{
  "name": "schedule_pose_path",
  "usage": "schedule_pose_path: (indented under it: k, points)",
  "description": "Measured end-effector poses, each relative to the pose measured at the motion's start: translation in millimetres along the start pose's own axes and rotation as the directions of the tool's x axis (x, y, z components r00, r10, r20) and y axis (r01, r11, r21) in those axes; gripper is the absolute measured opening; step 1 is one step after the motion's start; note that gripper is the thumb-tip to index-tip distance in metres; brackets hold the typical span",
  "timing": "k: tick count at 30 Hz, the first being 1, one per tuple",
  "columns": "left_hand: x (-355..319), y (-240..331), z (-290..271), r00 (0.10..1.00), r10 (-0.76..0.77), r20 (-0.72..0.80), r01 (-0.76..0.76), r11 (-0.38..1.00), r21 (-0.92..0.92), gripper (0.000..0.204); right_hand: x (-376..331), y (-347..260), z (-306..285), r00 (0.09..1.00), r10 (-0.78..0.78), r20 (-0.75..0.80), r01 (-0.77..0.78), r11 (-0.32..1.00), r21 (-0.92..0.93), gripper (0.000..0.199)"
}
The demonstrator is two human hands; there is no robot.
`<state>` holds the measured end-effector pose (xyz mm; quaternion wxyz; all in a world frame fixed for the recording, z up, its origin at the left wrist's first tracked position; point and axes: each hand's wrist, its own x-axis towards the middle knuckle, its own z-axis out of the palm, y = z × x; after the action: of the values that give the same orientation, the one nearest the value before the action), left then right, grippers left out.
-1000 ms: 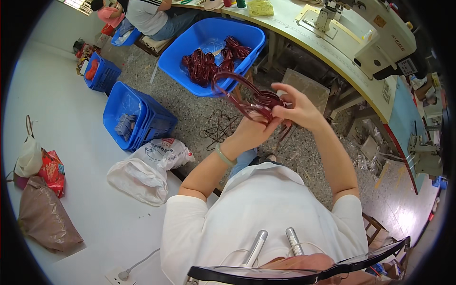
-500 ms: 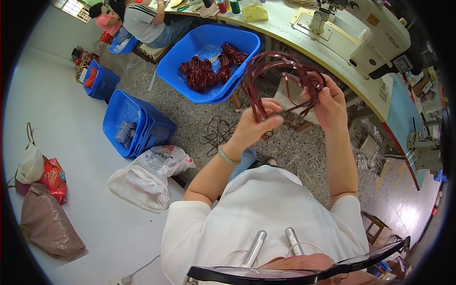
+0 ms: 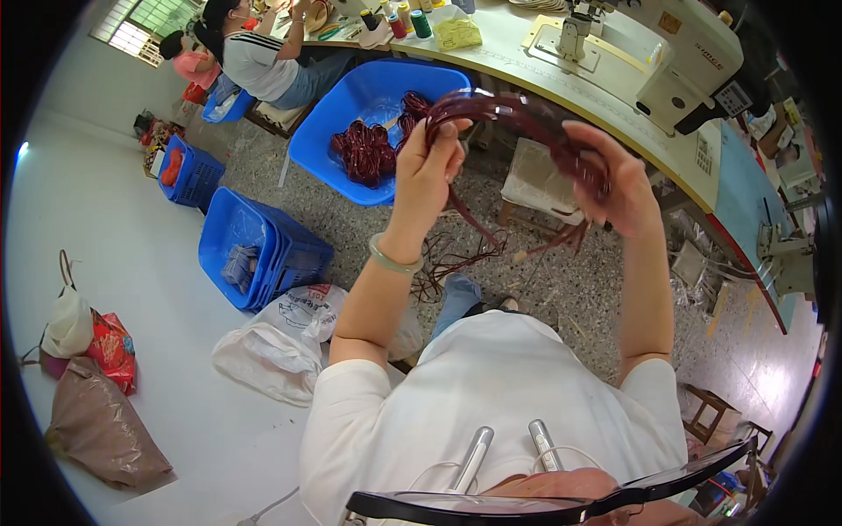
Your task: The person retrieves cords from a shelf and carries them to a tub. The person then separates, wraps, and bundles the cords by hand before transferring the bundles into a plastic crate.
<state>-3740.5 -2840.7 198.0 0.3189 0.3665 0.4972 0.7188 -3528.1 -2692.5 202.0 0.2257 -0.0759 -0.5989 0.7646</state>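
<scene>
A looped bundle of glossy dark red cord point(image 3: 513, 107) is stretched in an arch between my two hands, with loose ends hanging below it. My left hand point(image 3: 428, 165) grips the arch's left end, its fingers wrapped round the strands. At the other end my right hand point(image 3: 621, 180), a little smeared by motion, has its fingers curled round the gathered strands. Behind my left hand stands a blue plastic basin point(image 3: 320, 105), holding more dark red cord bundles point(image 3: 361, 153). Loose dark cord point(image 3: 452, 263) lies tangled on the floor beneath my hands.
A sewing machine point(image 3: 697, 66) stands on the long worktable point(image 3: 509, 66) at the far right. A small stool point(image 3: 532, 180) sits under its edge. Stacked blue baskets point(image 3: 289, 254) and a white plastic bag point(image 3: 272, 355) are at left. A person point(image 3: 259, 66) sits beyond the basin.
My left hand has moved left and up and closed round the cord loops. The bundle is now drawn out wider, and my right hand has shifted slightly right, its cord ends hanging lower.
</scene>
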Motion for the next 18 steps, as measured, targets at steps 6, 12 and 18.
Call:
schedule_pose_path:
  k: [6, 12, 18]
  points:
    - [8.7, 14.5, 22.2, 0.963, 0.114, 0.245, -0.216, 0.869, 0.446, 0.019, -20.0, 43.1, -16.3, 0.902, 0.275, 0.333, -0.335, 0.933, 0.135, 0.109]
    - [45.4, -9.3, 33.3, 0.932, 0.094, 0.349, -0.288, 0.777, 0.560, 0.026, -47.4, 39.8, -6.8, 0.910, -0.025, 0.414, -0.212, 0.830, 0.516, 0.033]
    - [11.5, -110.2, 41.7, 0.801, -0.155, 0.578, -0.213, 0.829, 0.517, 0.022, -70.2, -4.6, -14.2, 0.741, -0.634, 0.219, 0.462, 0.719, 0.519, 0.039]
